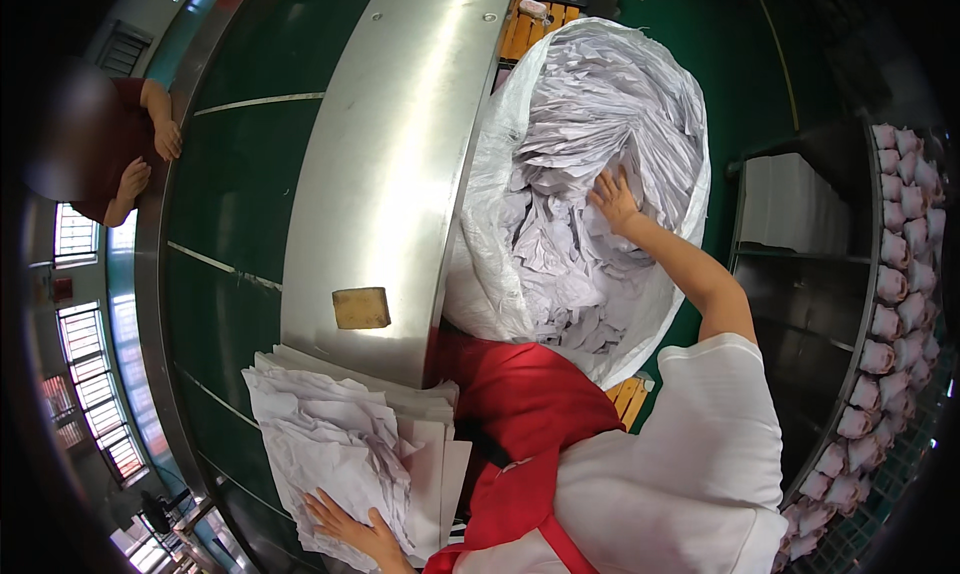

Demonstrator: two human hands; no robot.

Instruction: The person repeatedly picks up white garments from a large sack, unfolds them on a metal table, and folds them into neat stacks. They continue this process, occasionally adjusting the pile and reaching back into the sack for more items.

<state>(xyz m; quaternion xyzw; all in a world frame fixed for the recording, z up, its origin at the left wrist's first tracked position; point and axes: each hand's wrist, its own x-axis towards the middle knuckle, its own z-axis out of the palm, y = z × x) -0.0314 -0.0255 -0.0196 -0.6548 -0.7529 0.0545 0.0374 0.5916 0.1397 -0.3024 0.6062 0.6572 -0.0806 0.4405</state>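
Clearly, in the head view, the right hand (614,200) is the one reaching farthest out: its arm stretches forward and to the right into a big white woven sack (690,189) that stands open just beside the steel table (400,144). That hand lies flat with fingers spread on the crumpled white paper sheets (590,124) that fill the sack; the heap spreads beyond the fingertips and to both sides of them, and it grips nothing that I can see.

The left hand (350,527) sits low and close to the body, fingers splayed and open, pressing on the near edge of a stack of white paper (330,434). The stack runs away from that hand toward the table's end, its long side roughly along the table, wrinkled sheets on top and flatter ones beneath. A small tan block (361,308) rests on the steel beyond the stack, well apart from either hand.

Hidden: the left wrist is cut off by the lower edge, and the red apron (520,414) covers the table's near corner. How deep the sack goes cannot be told. Another person's hands (150,159) show at far left, apart across the green conveyor belt (240,174).
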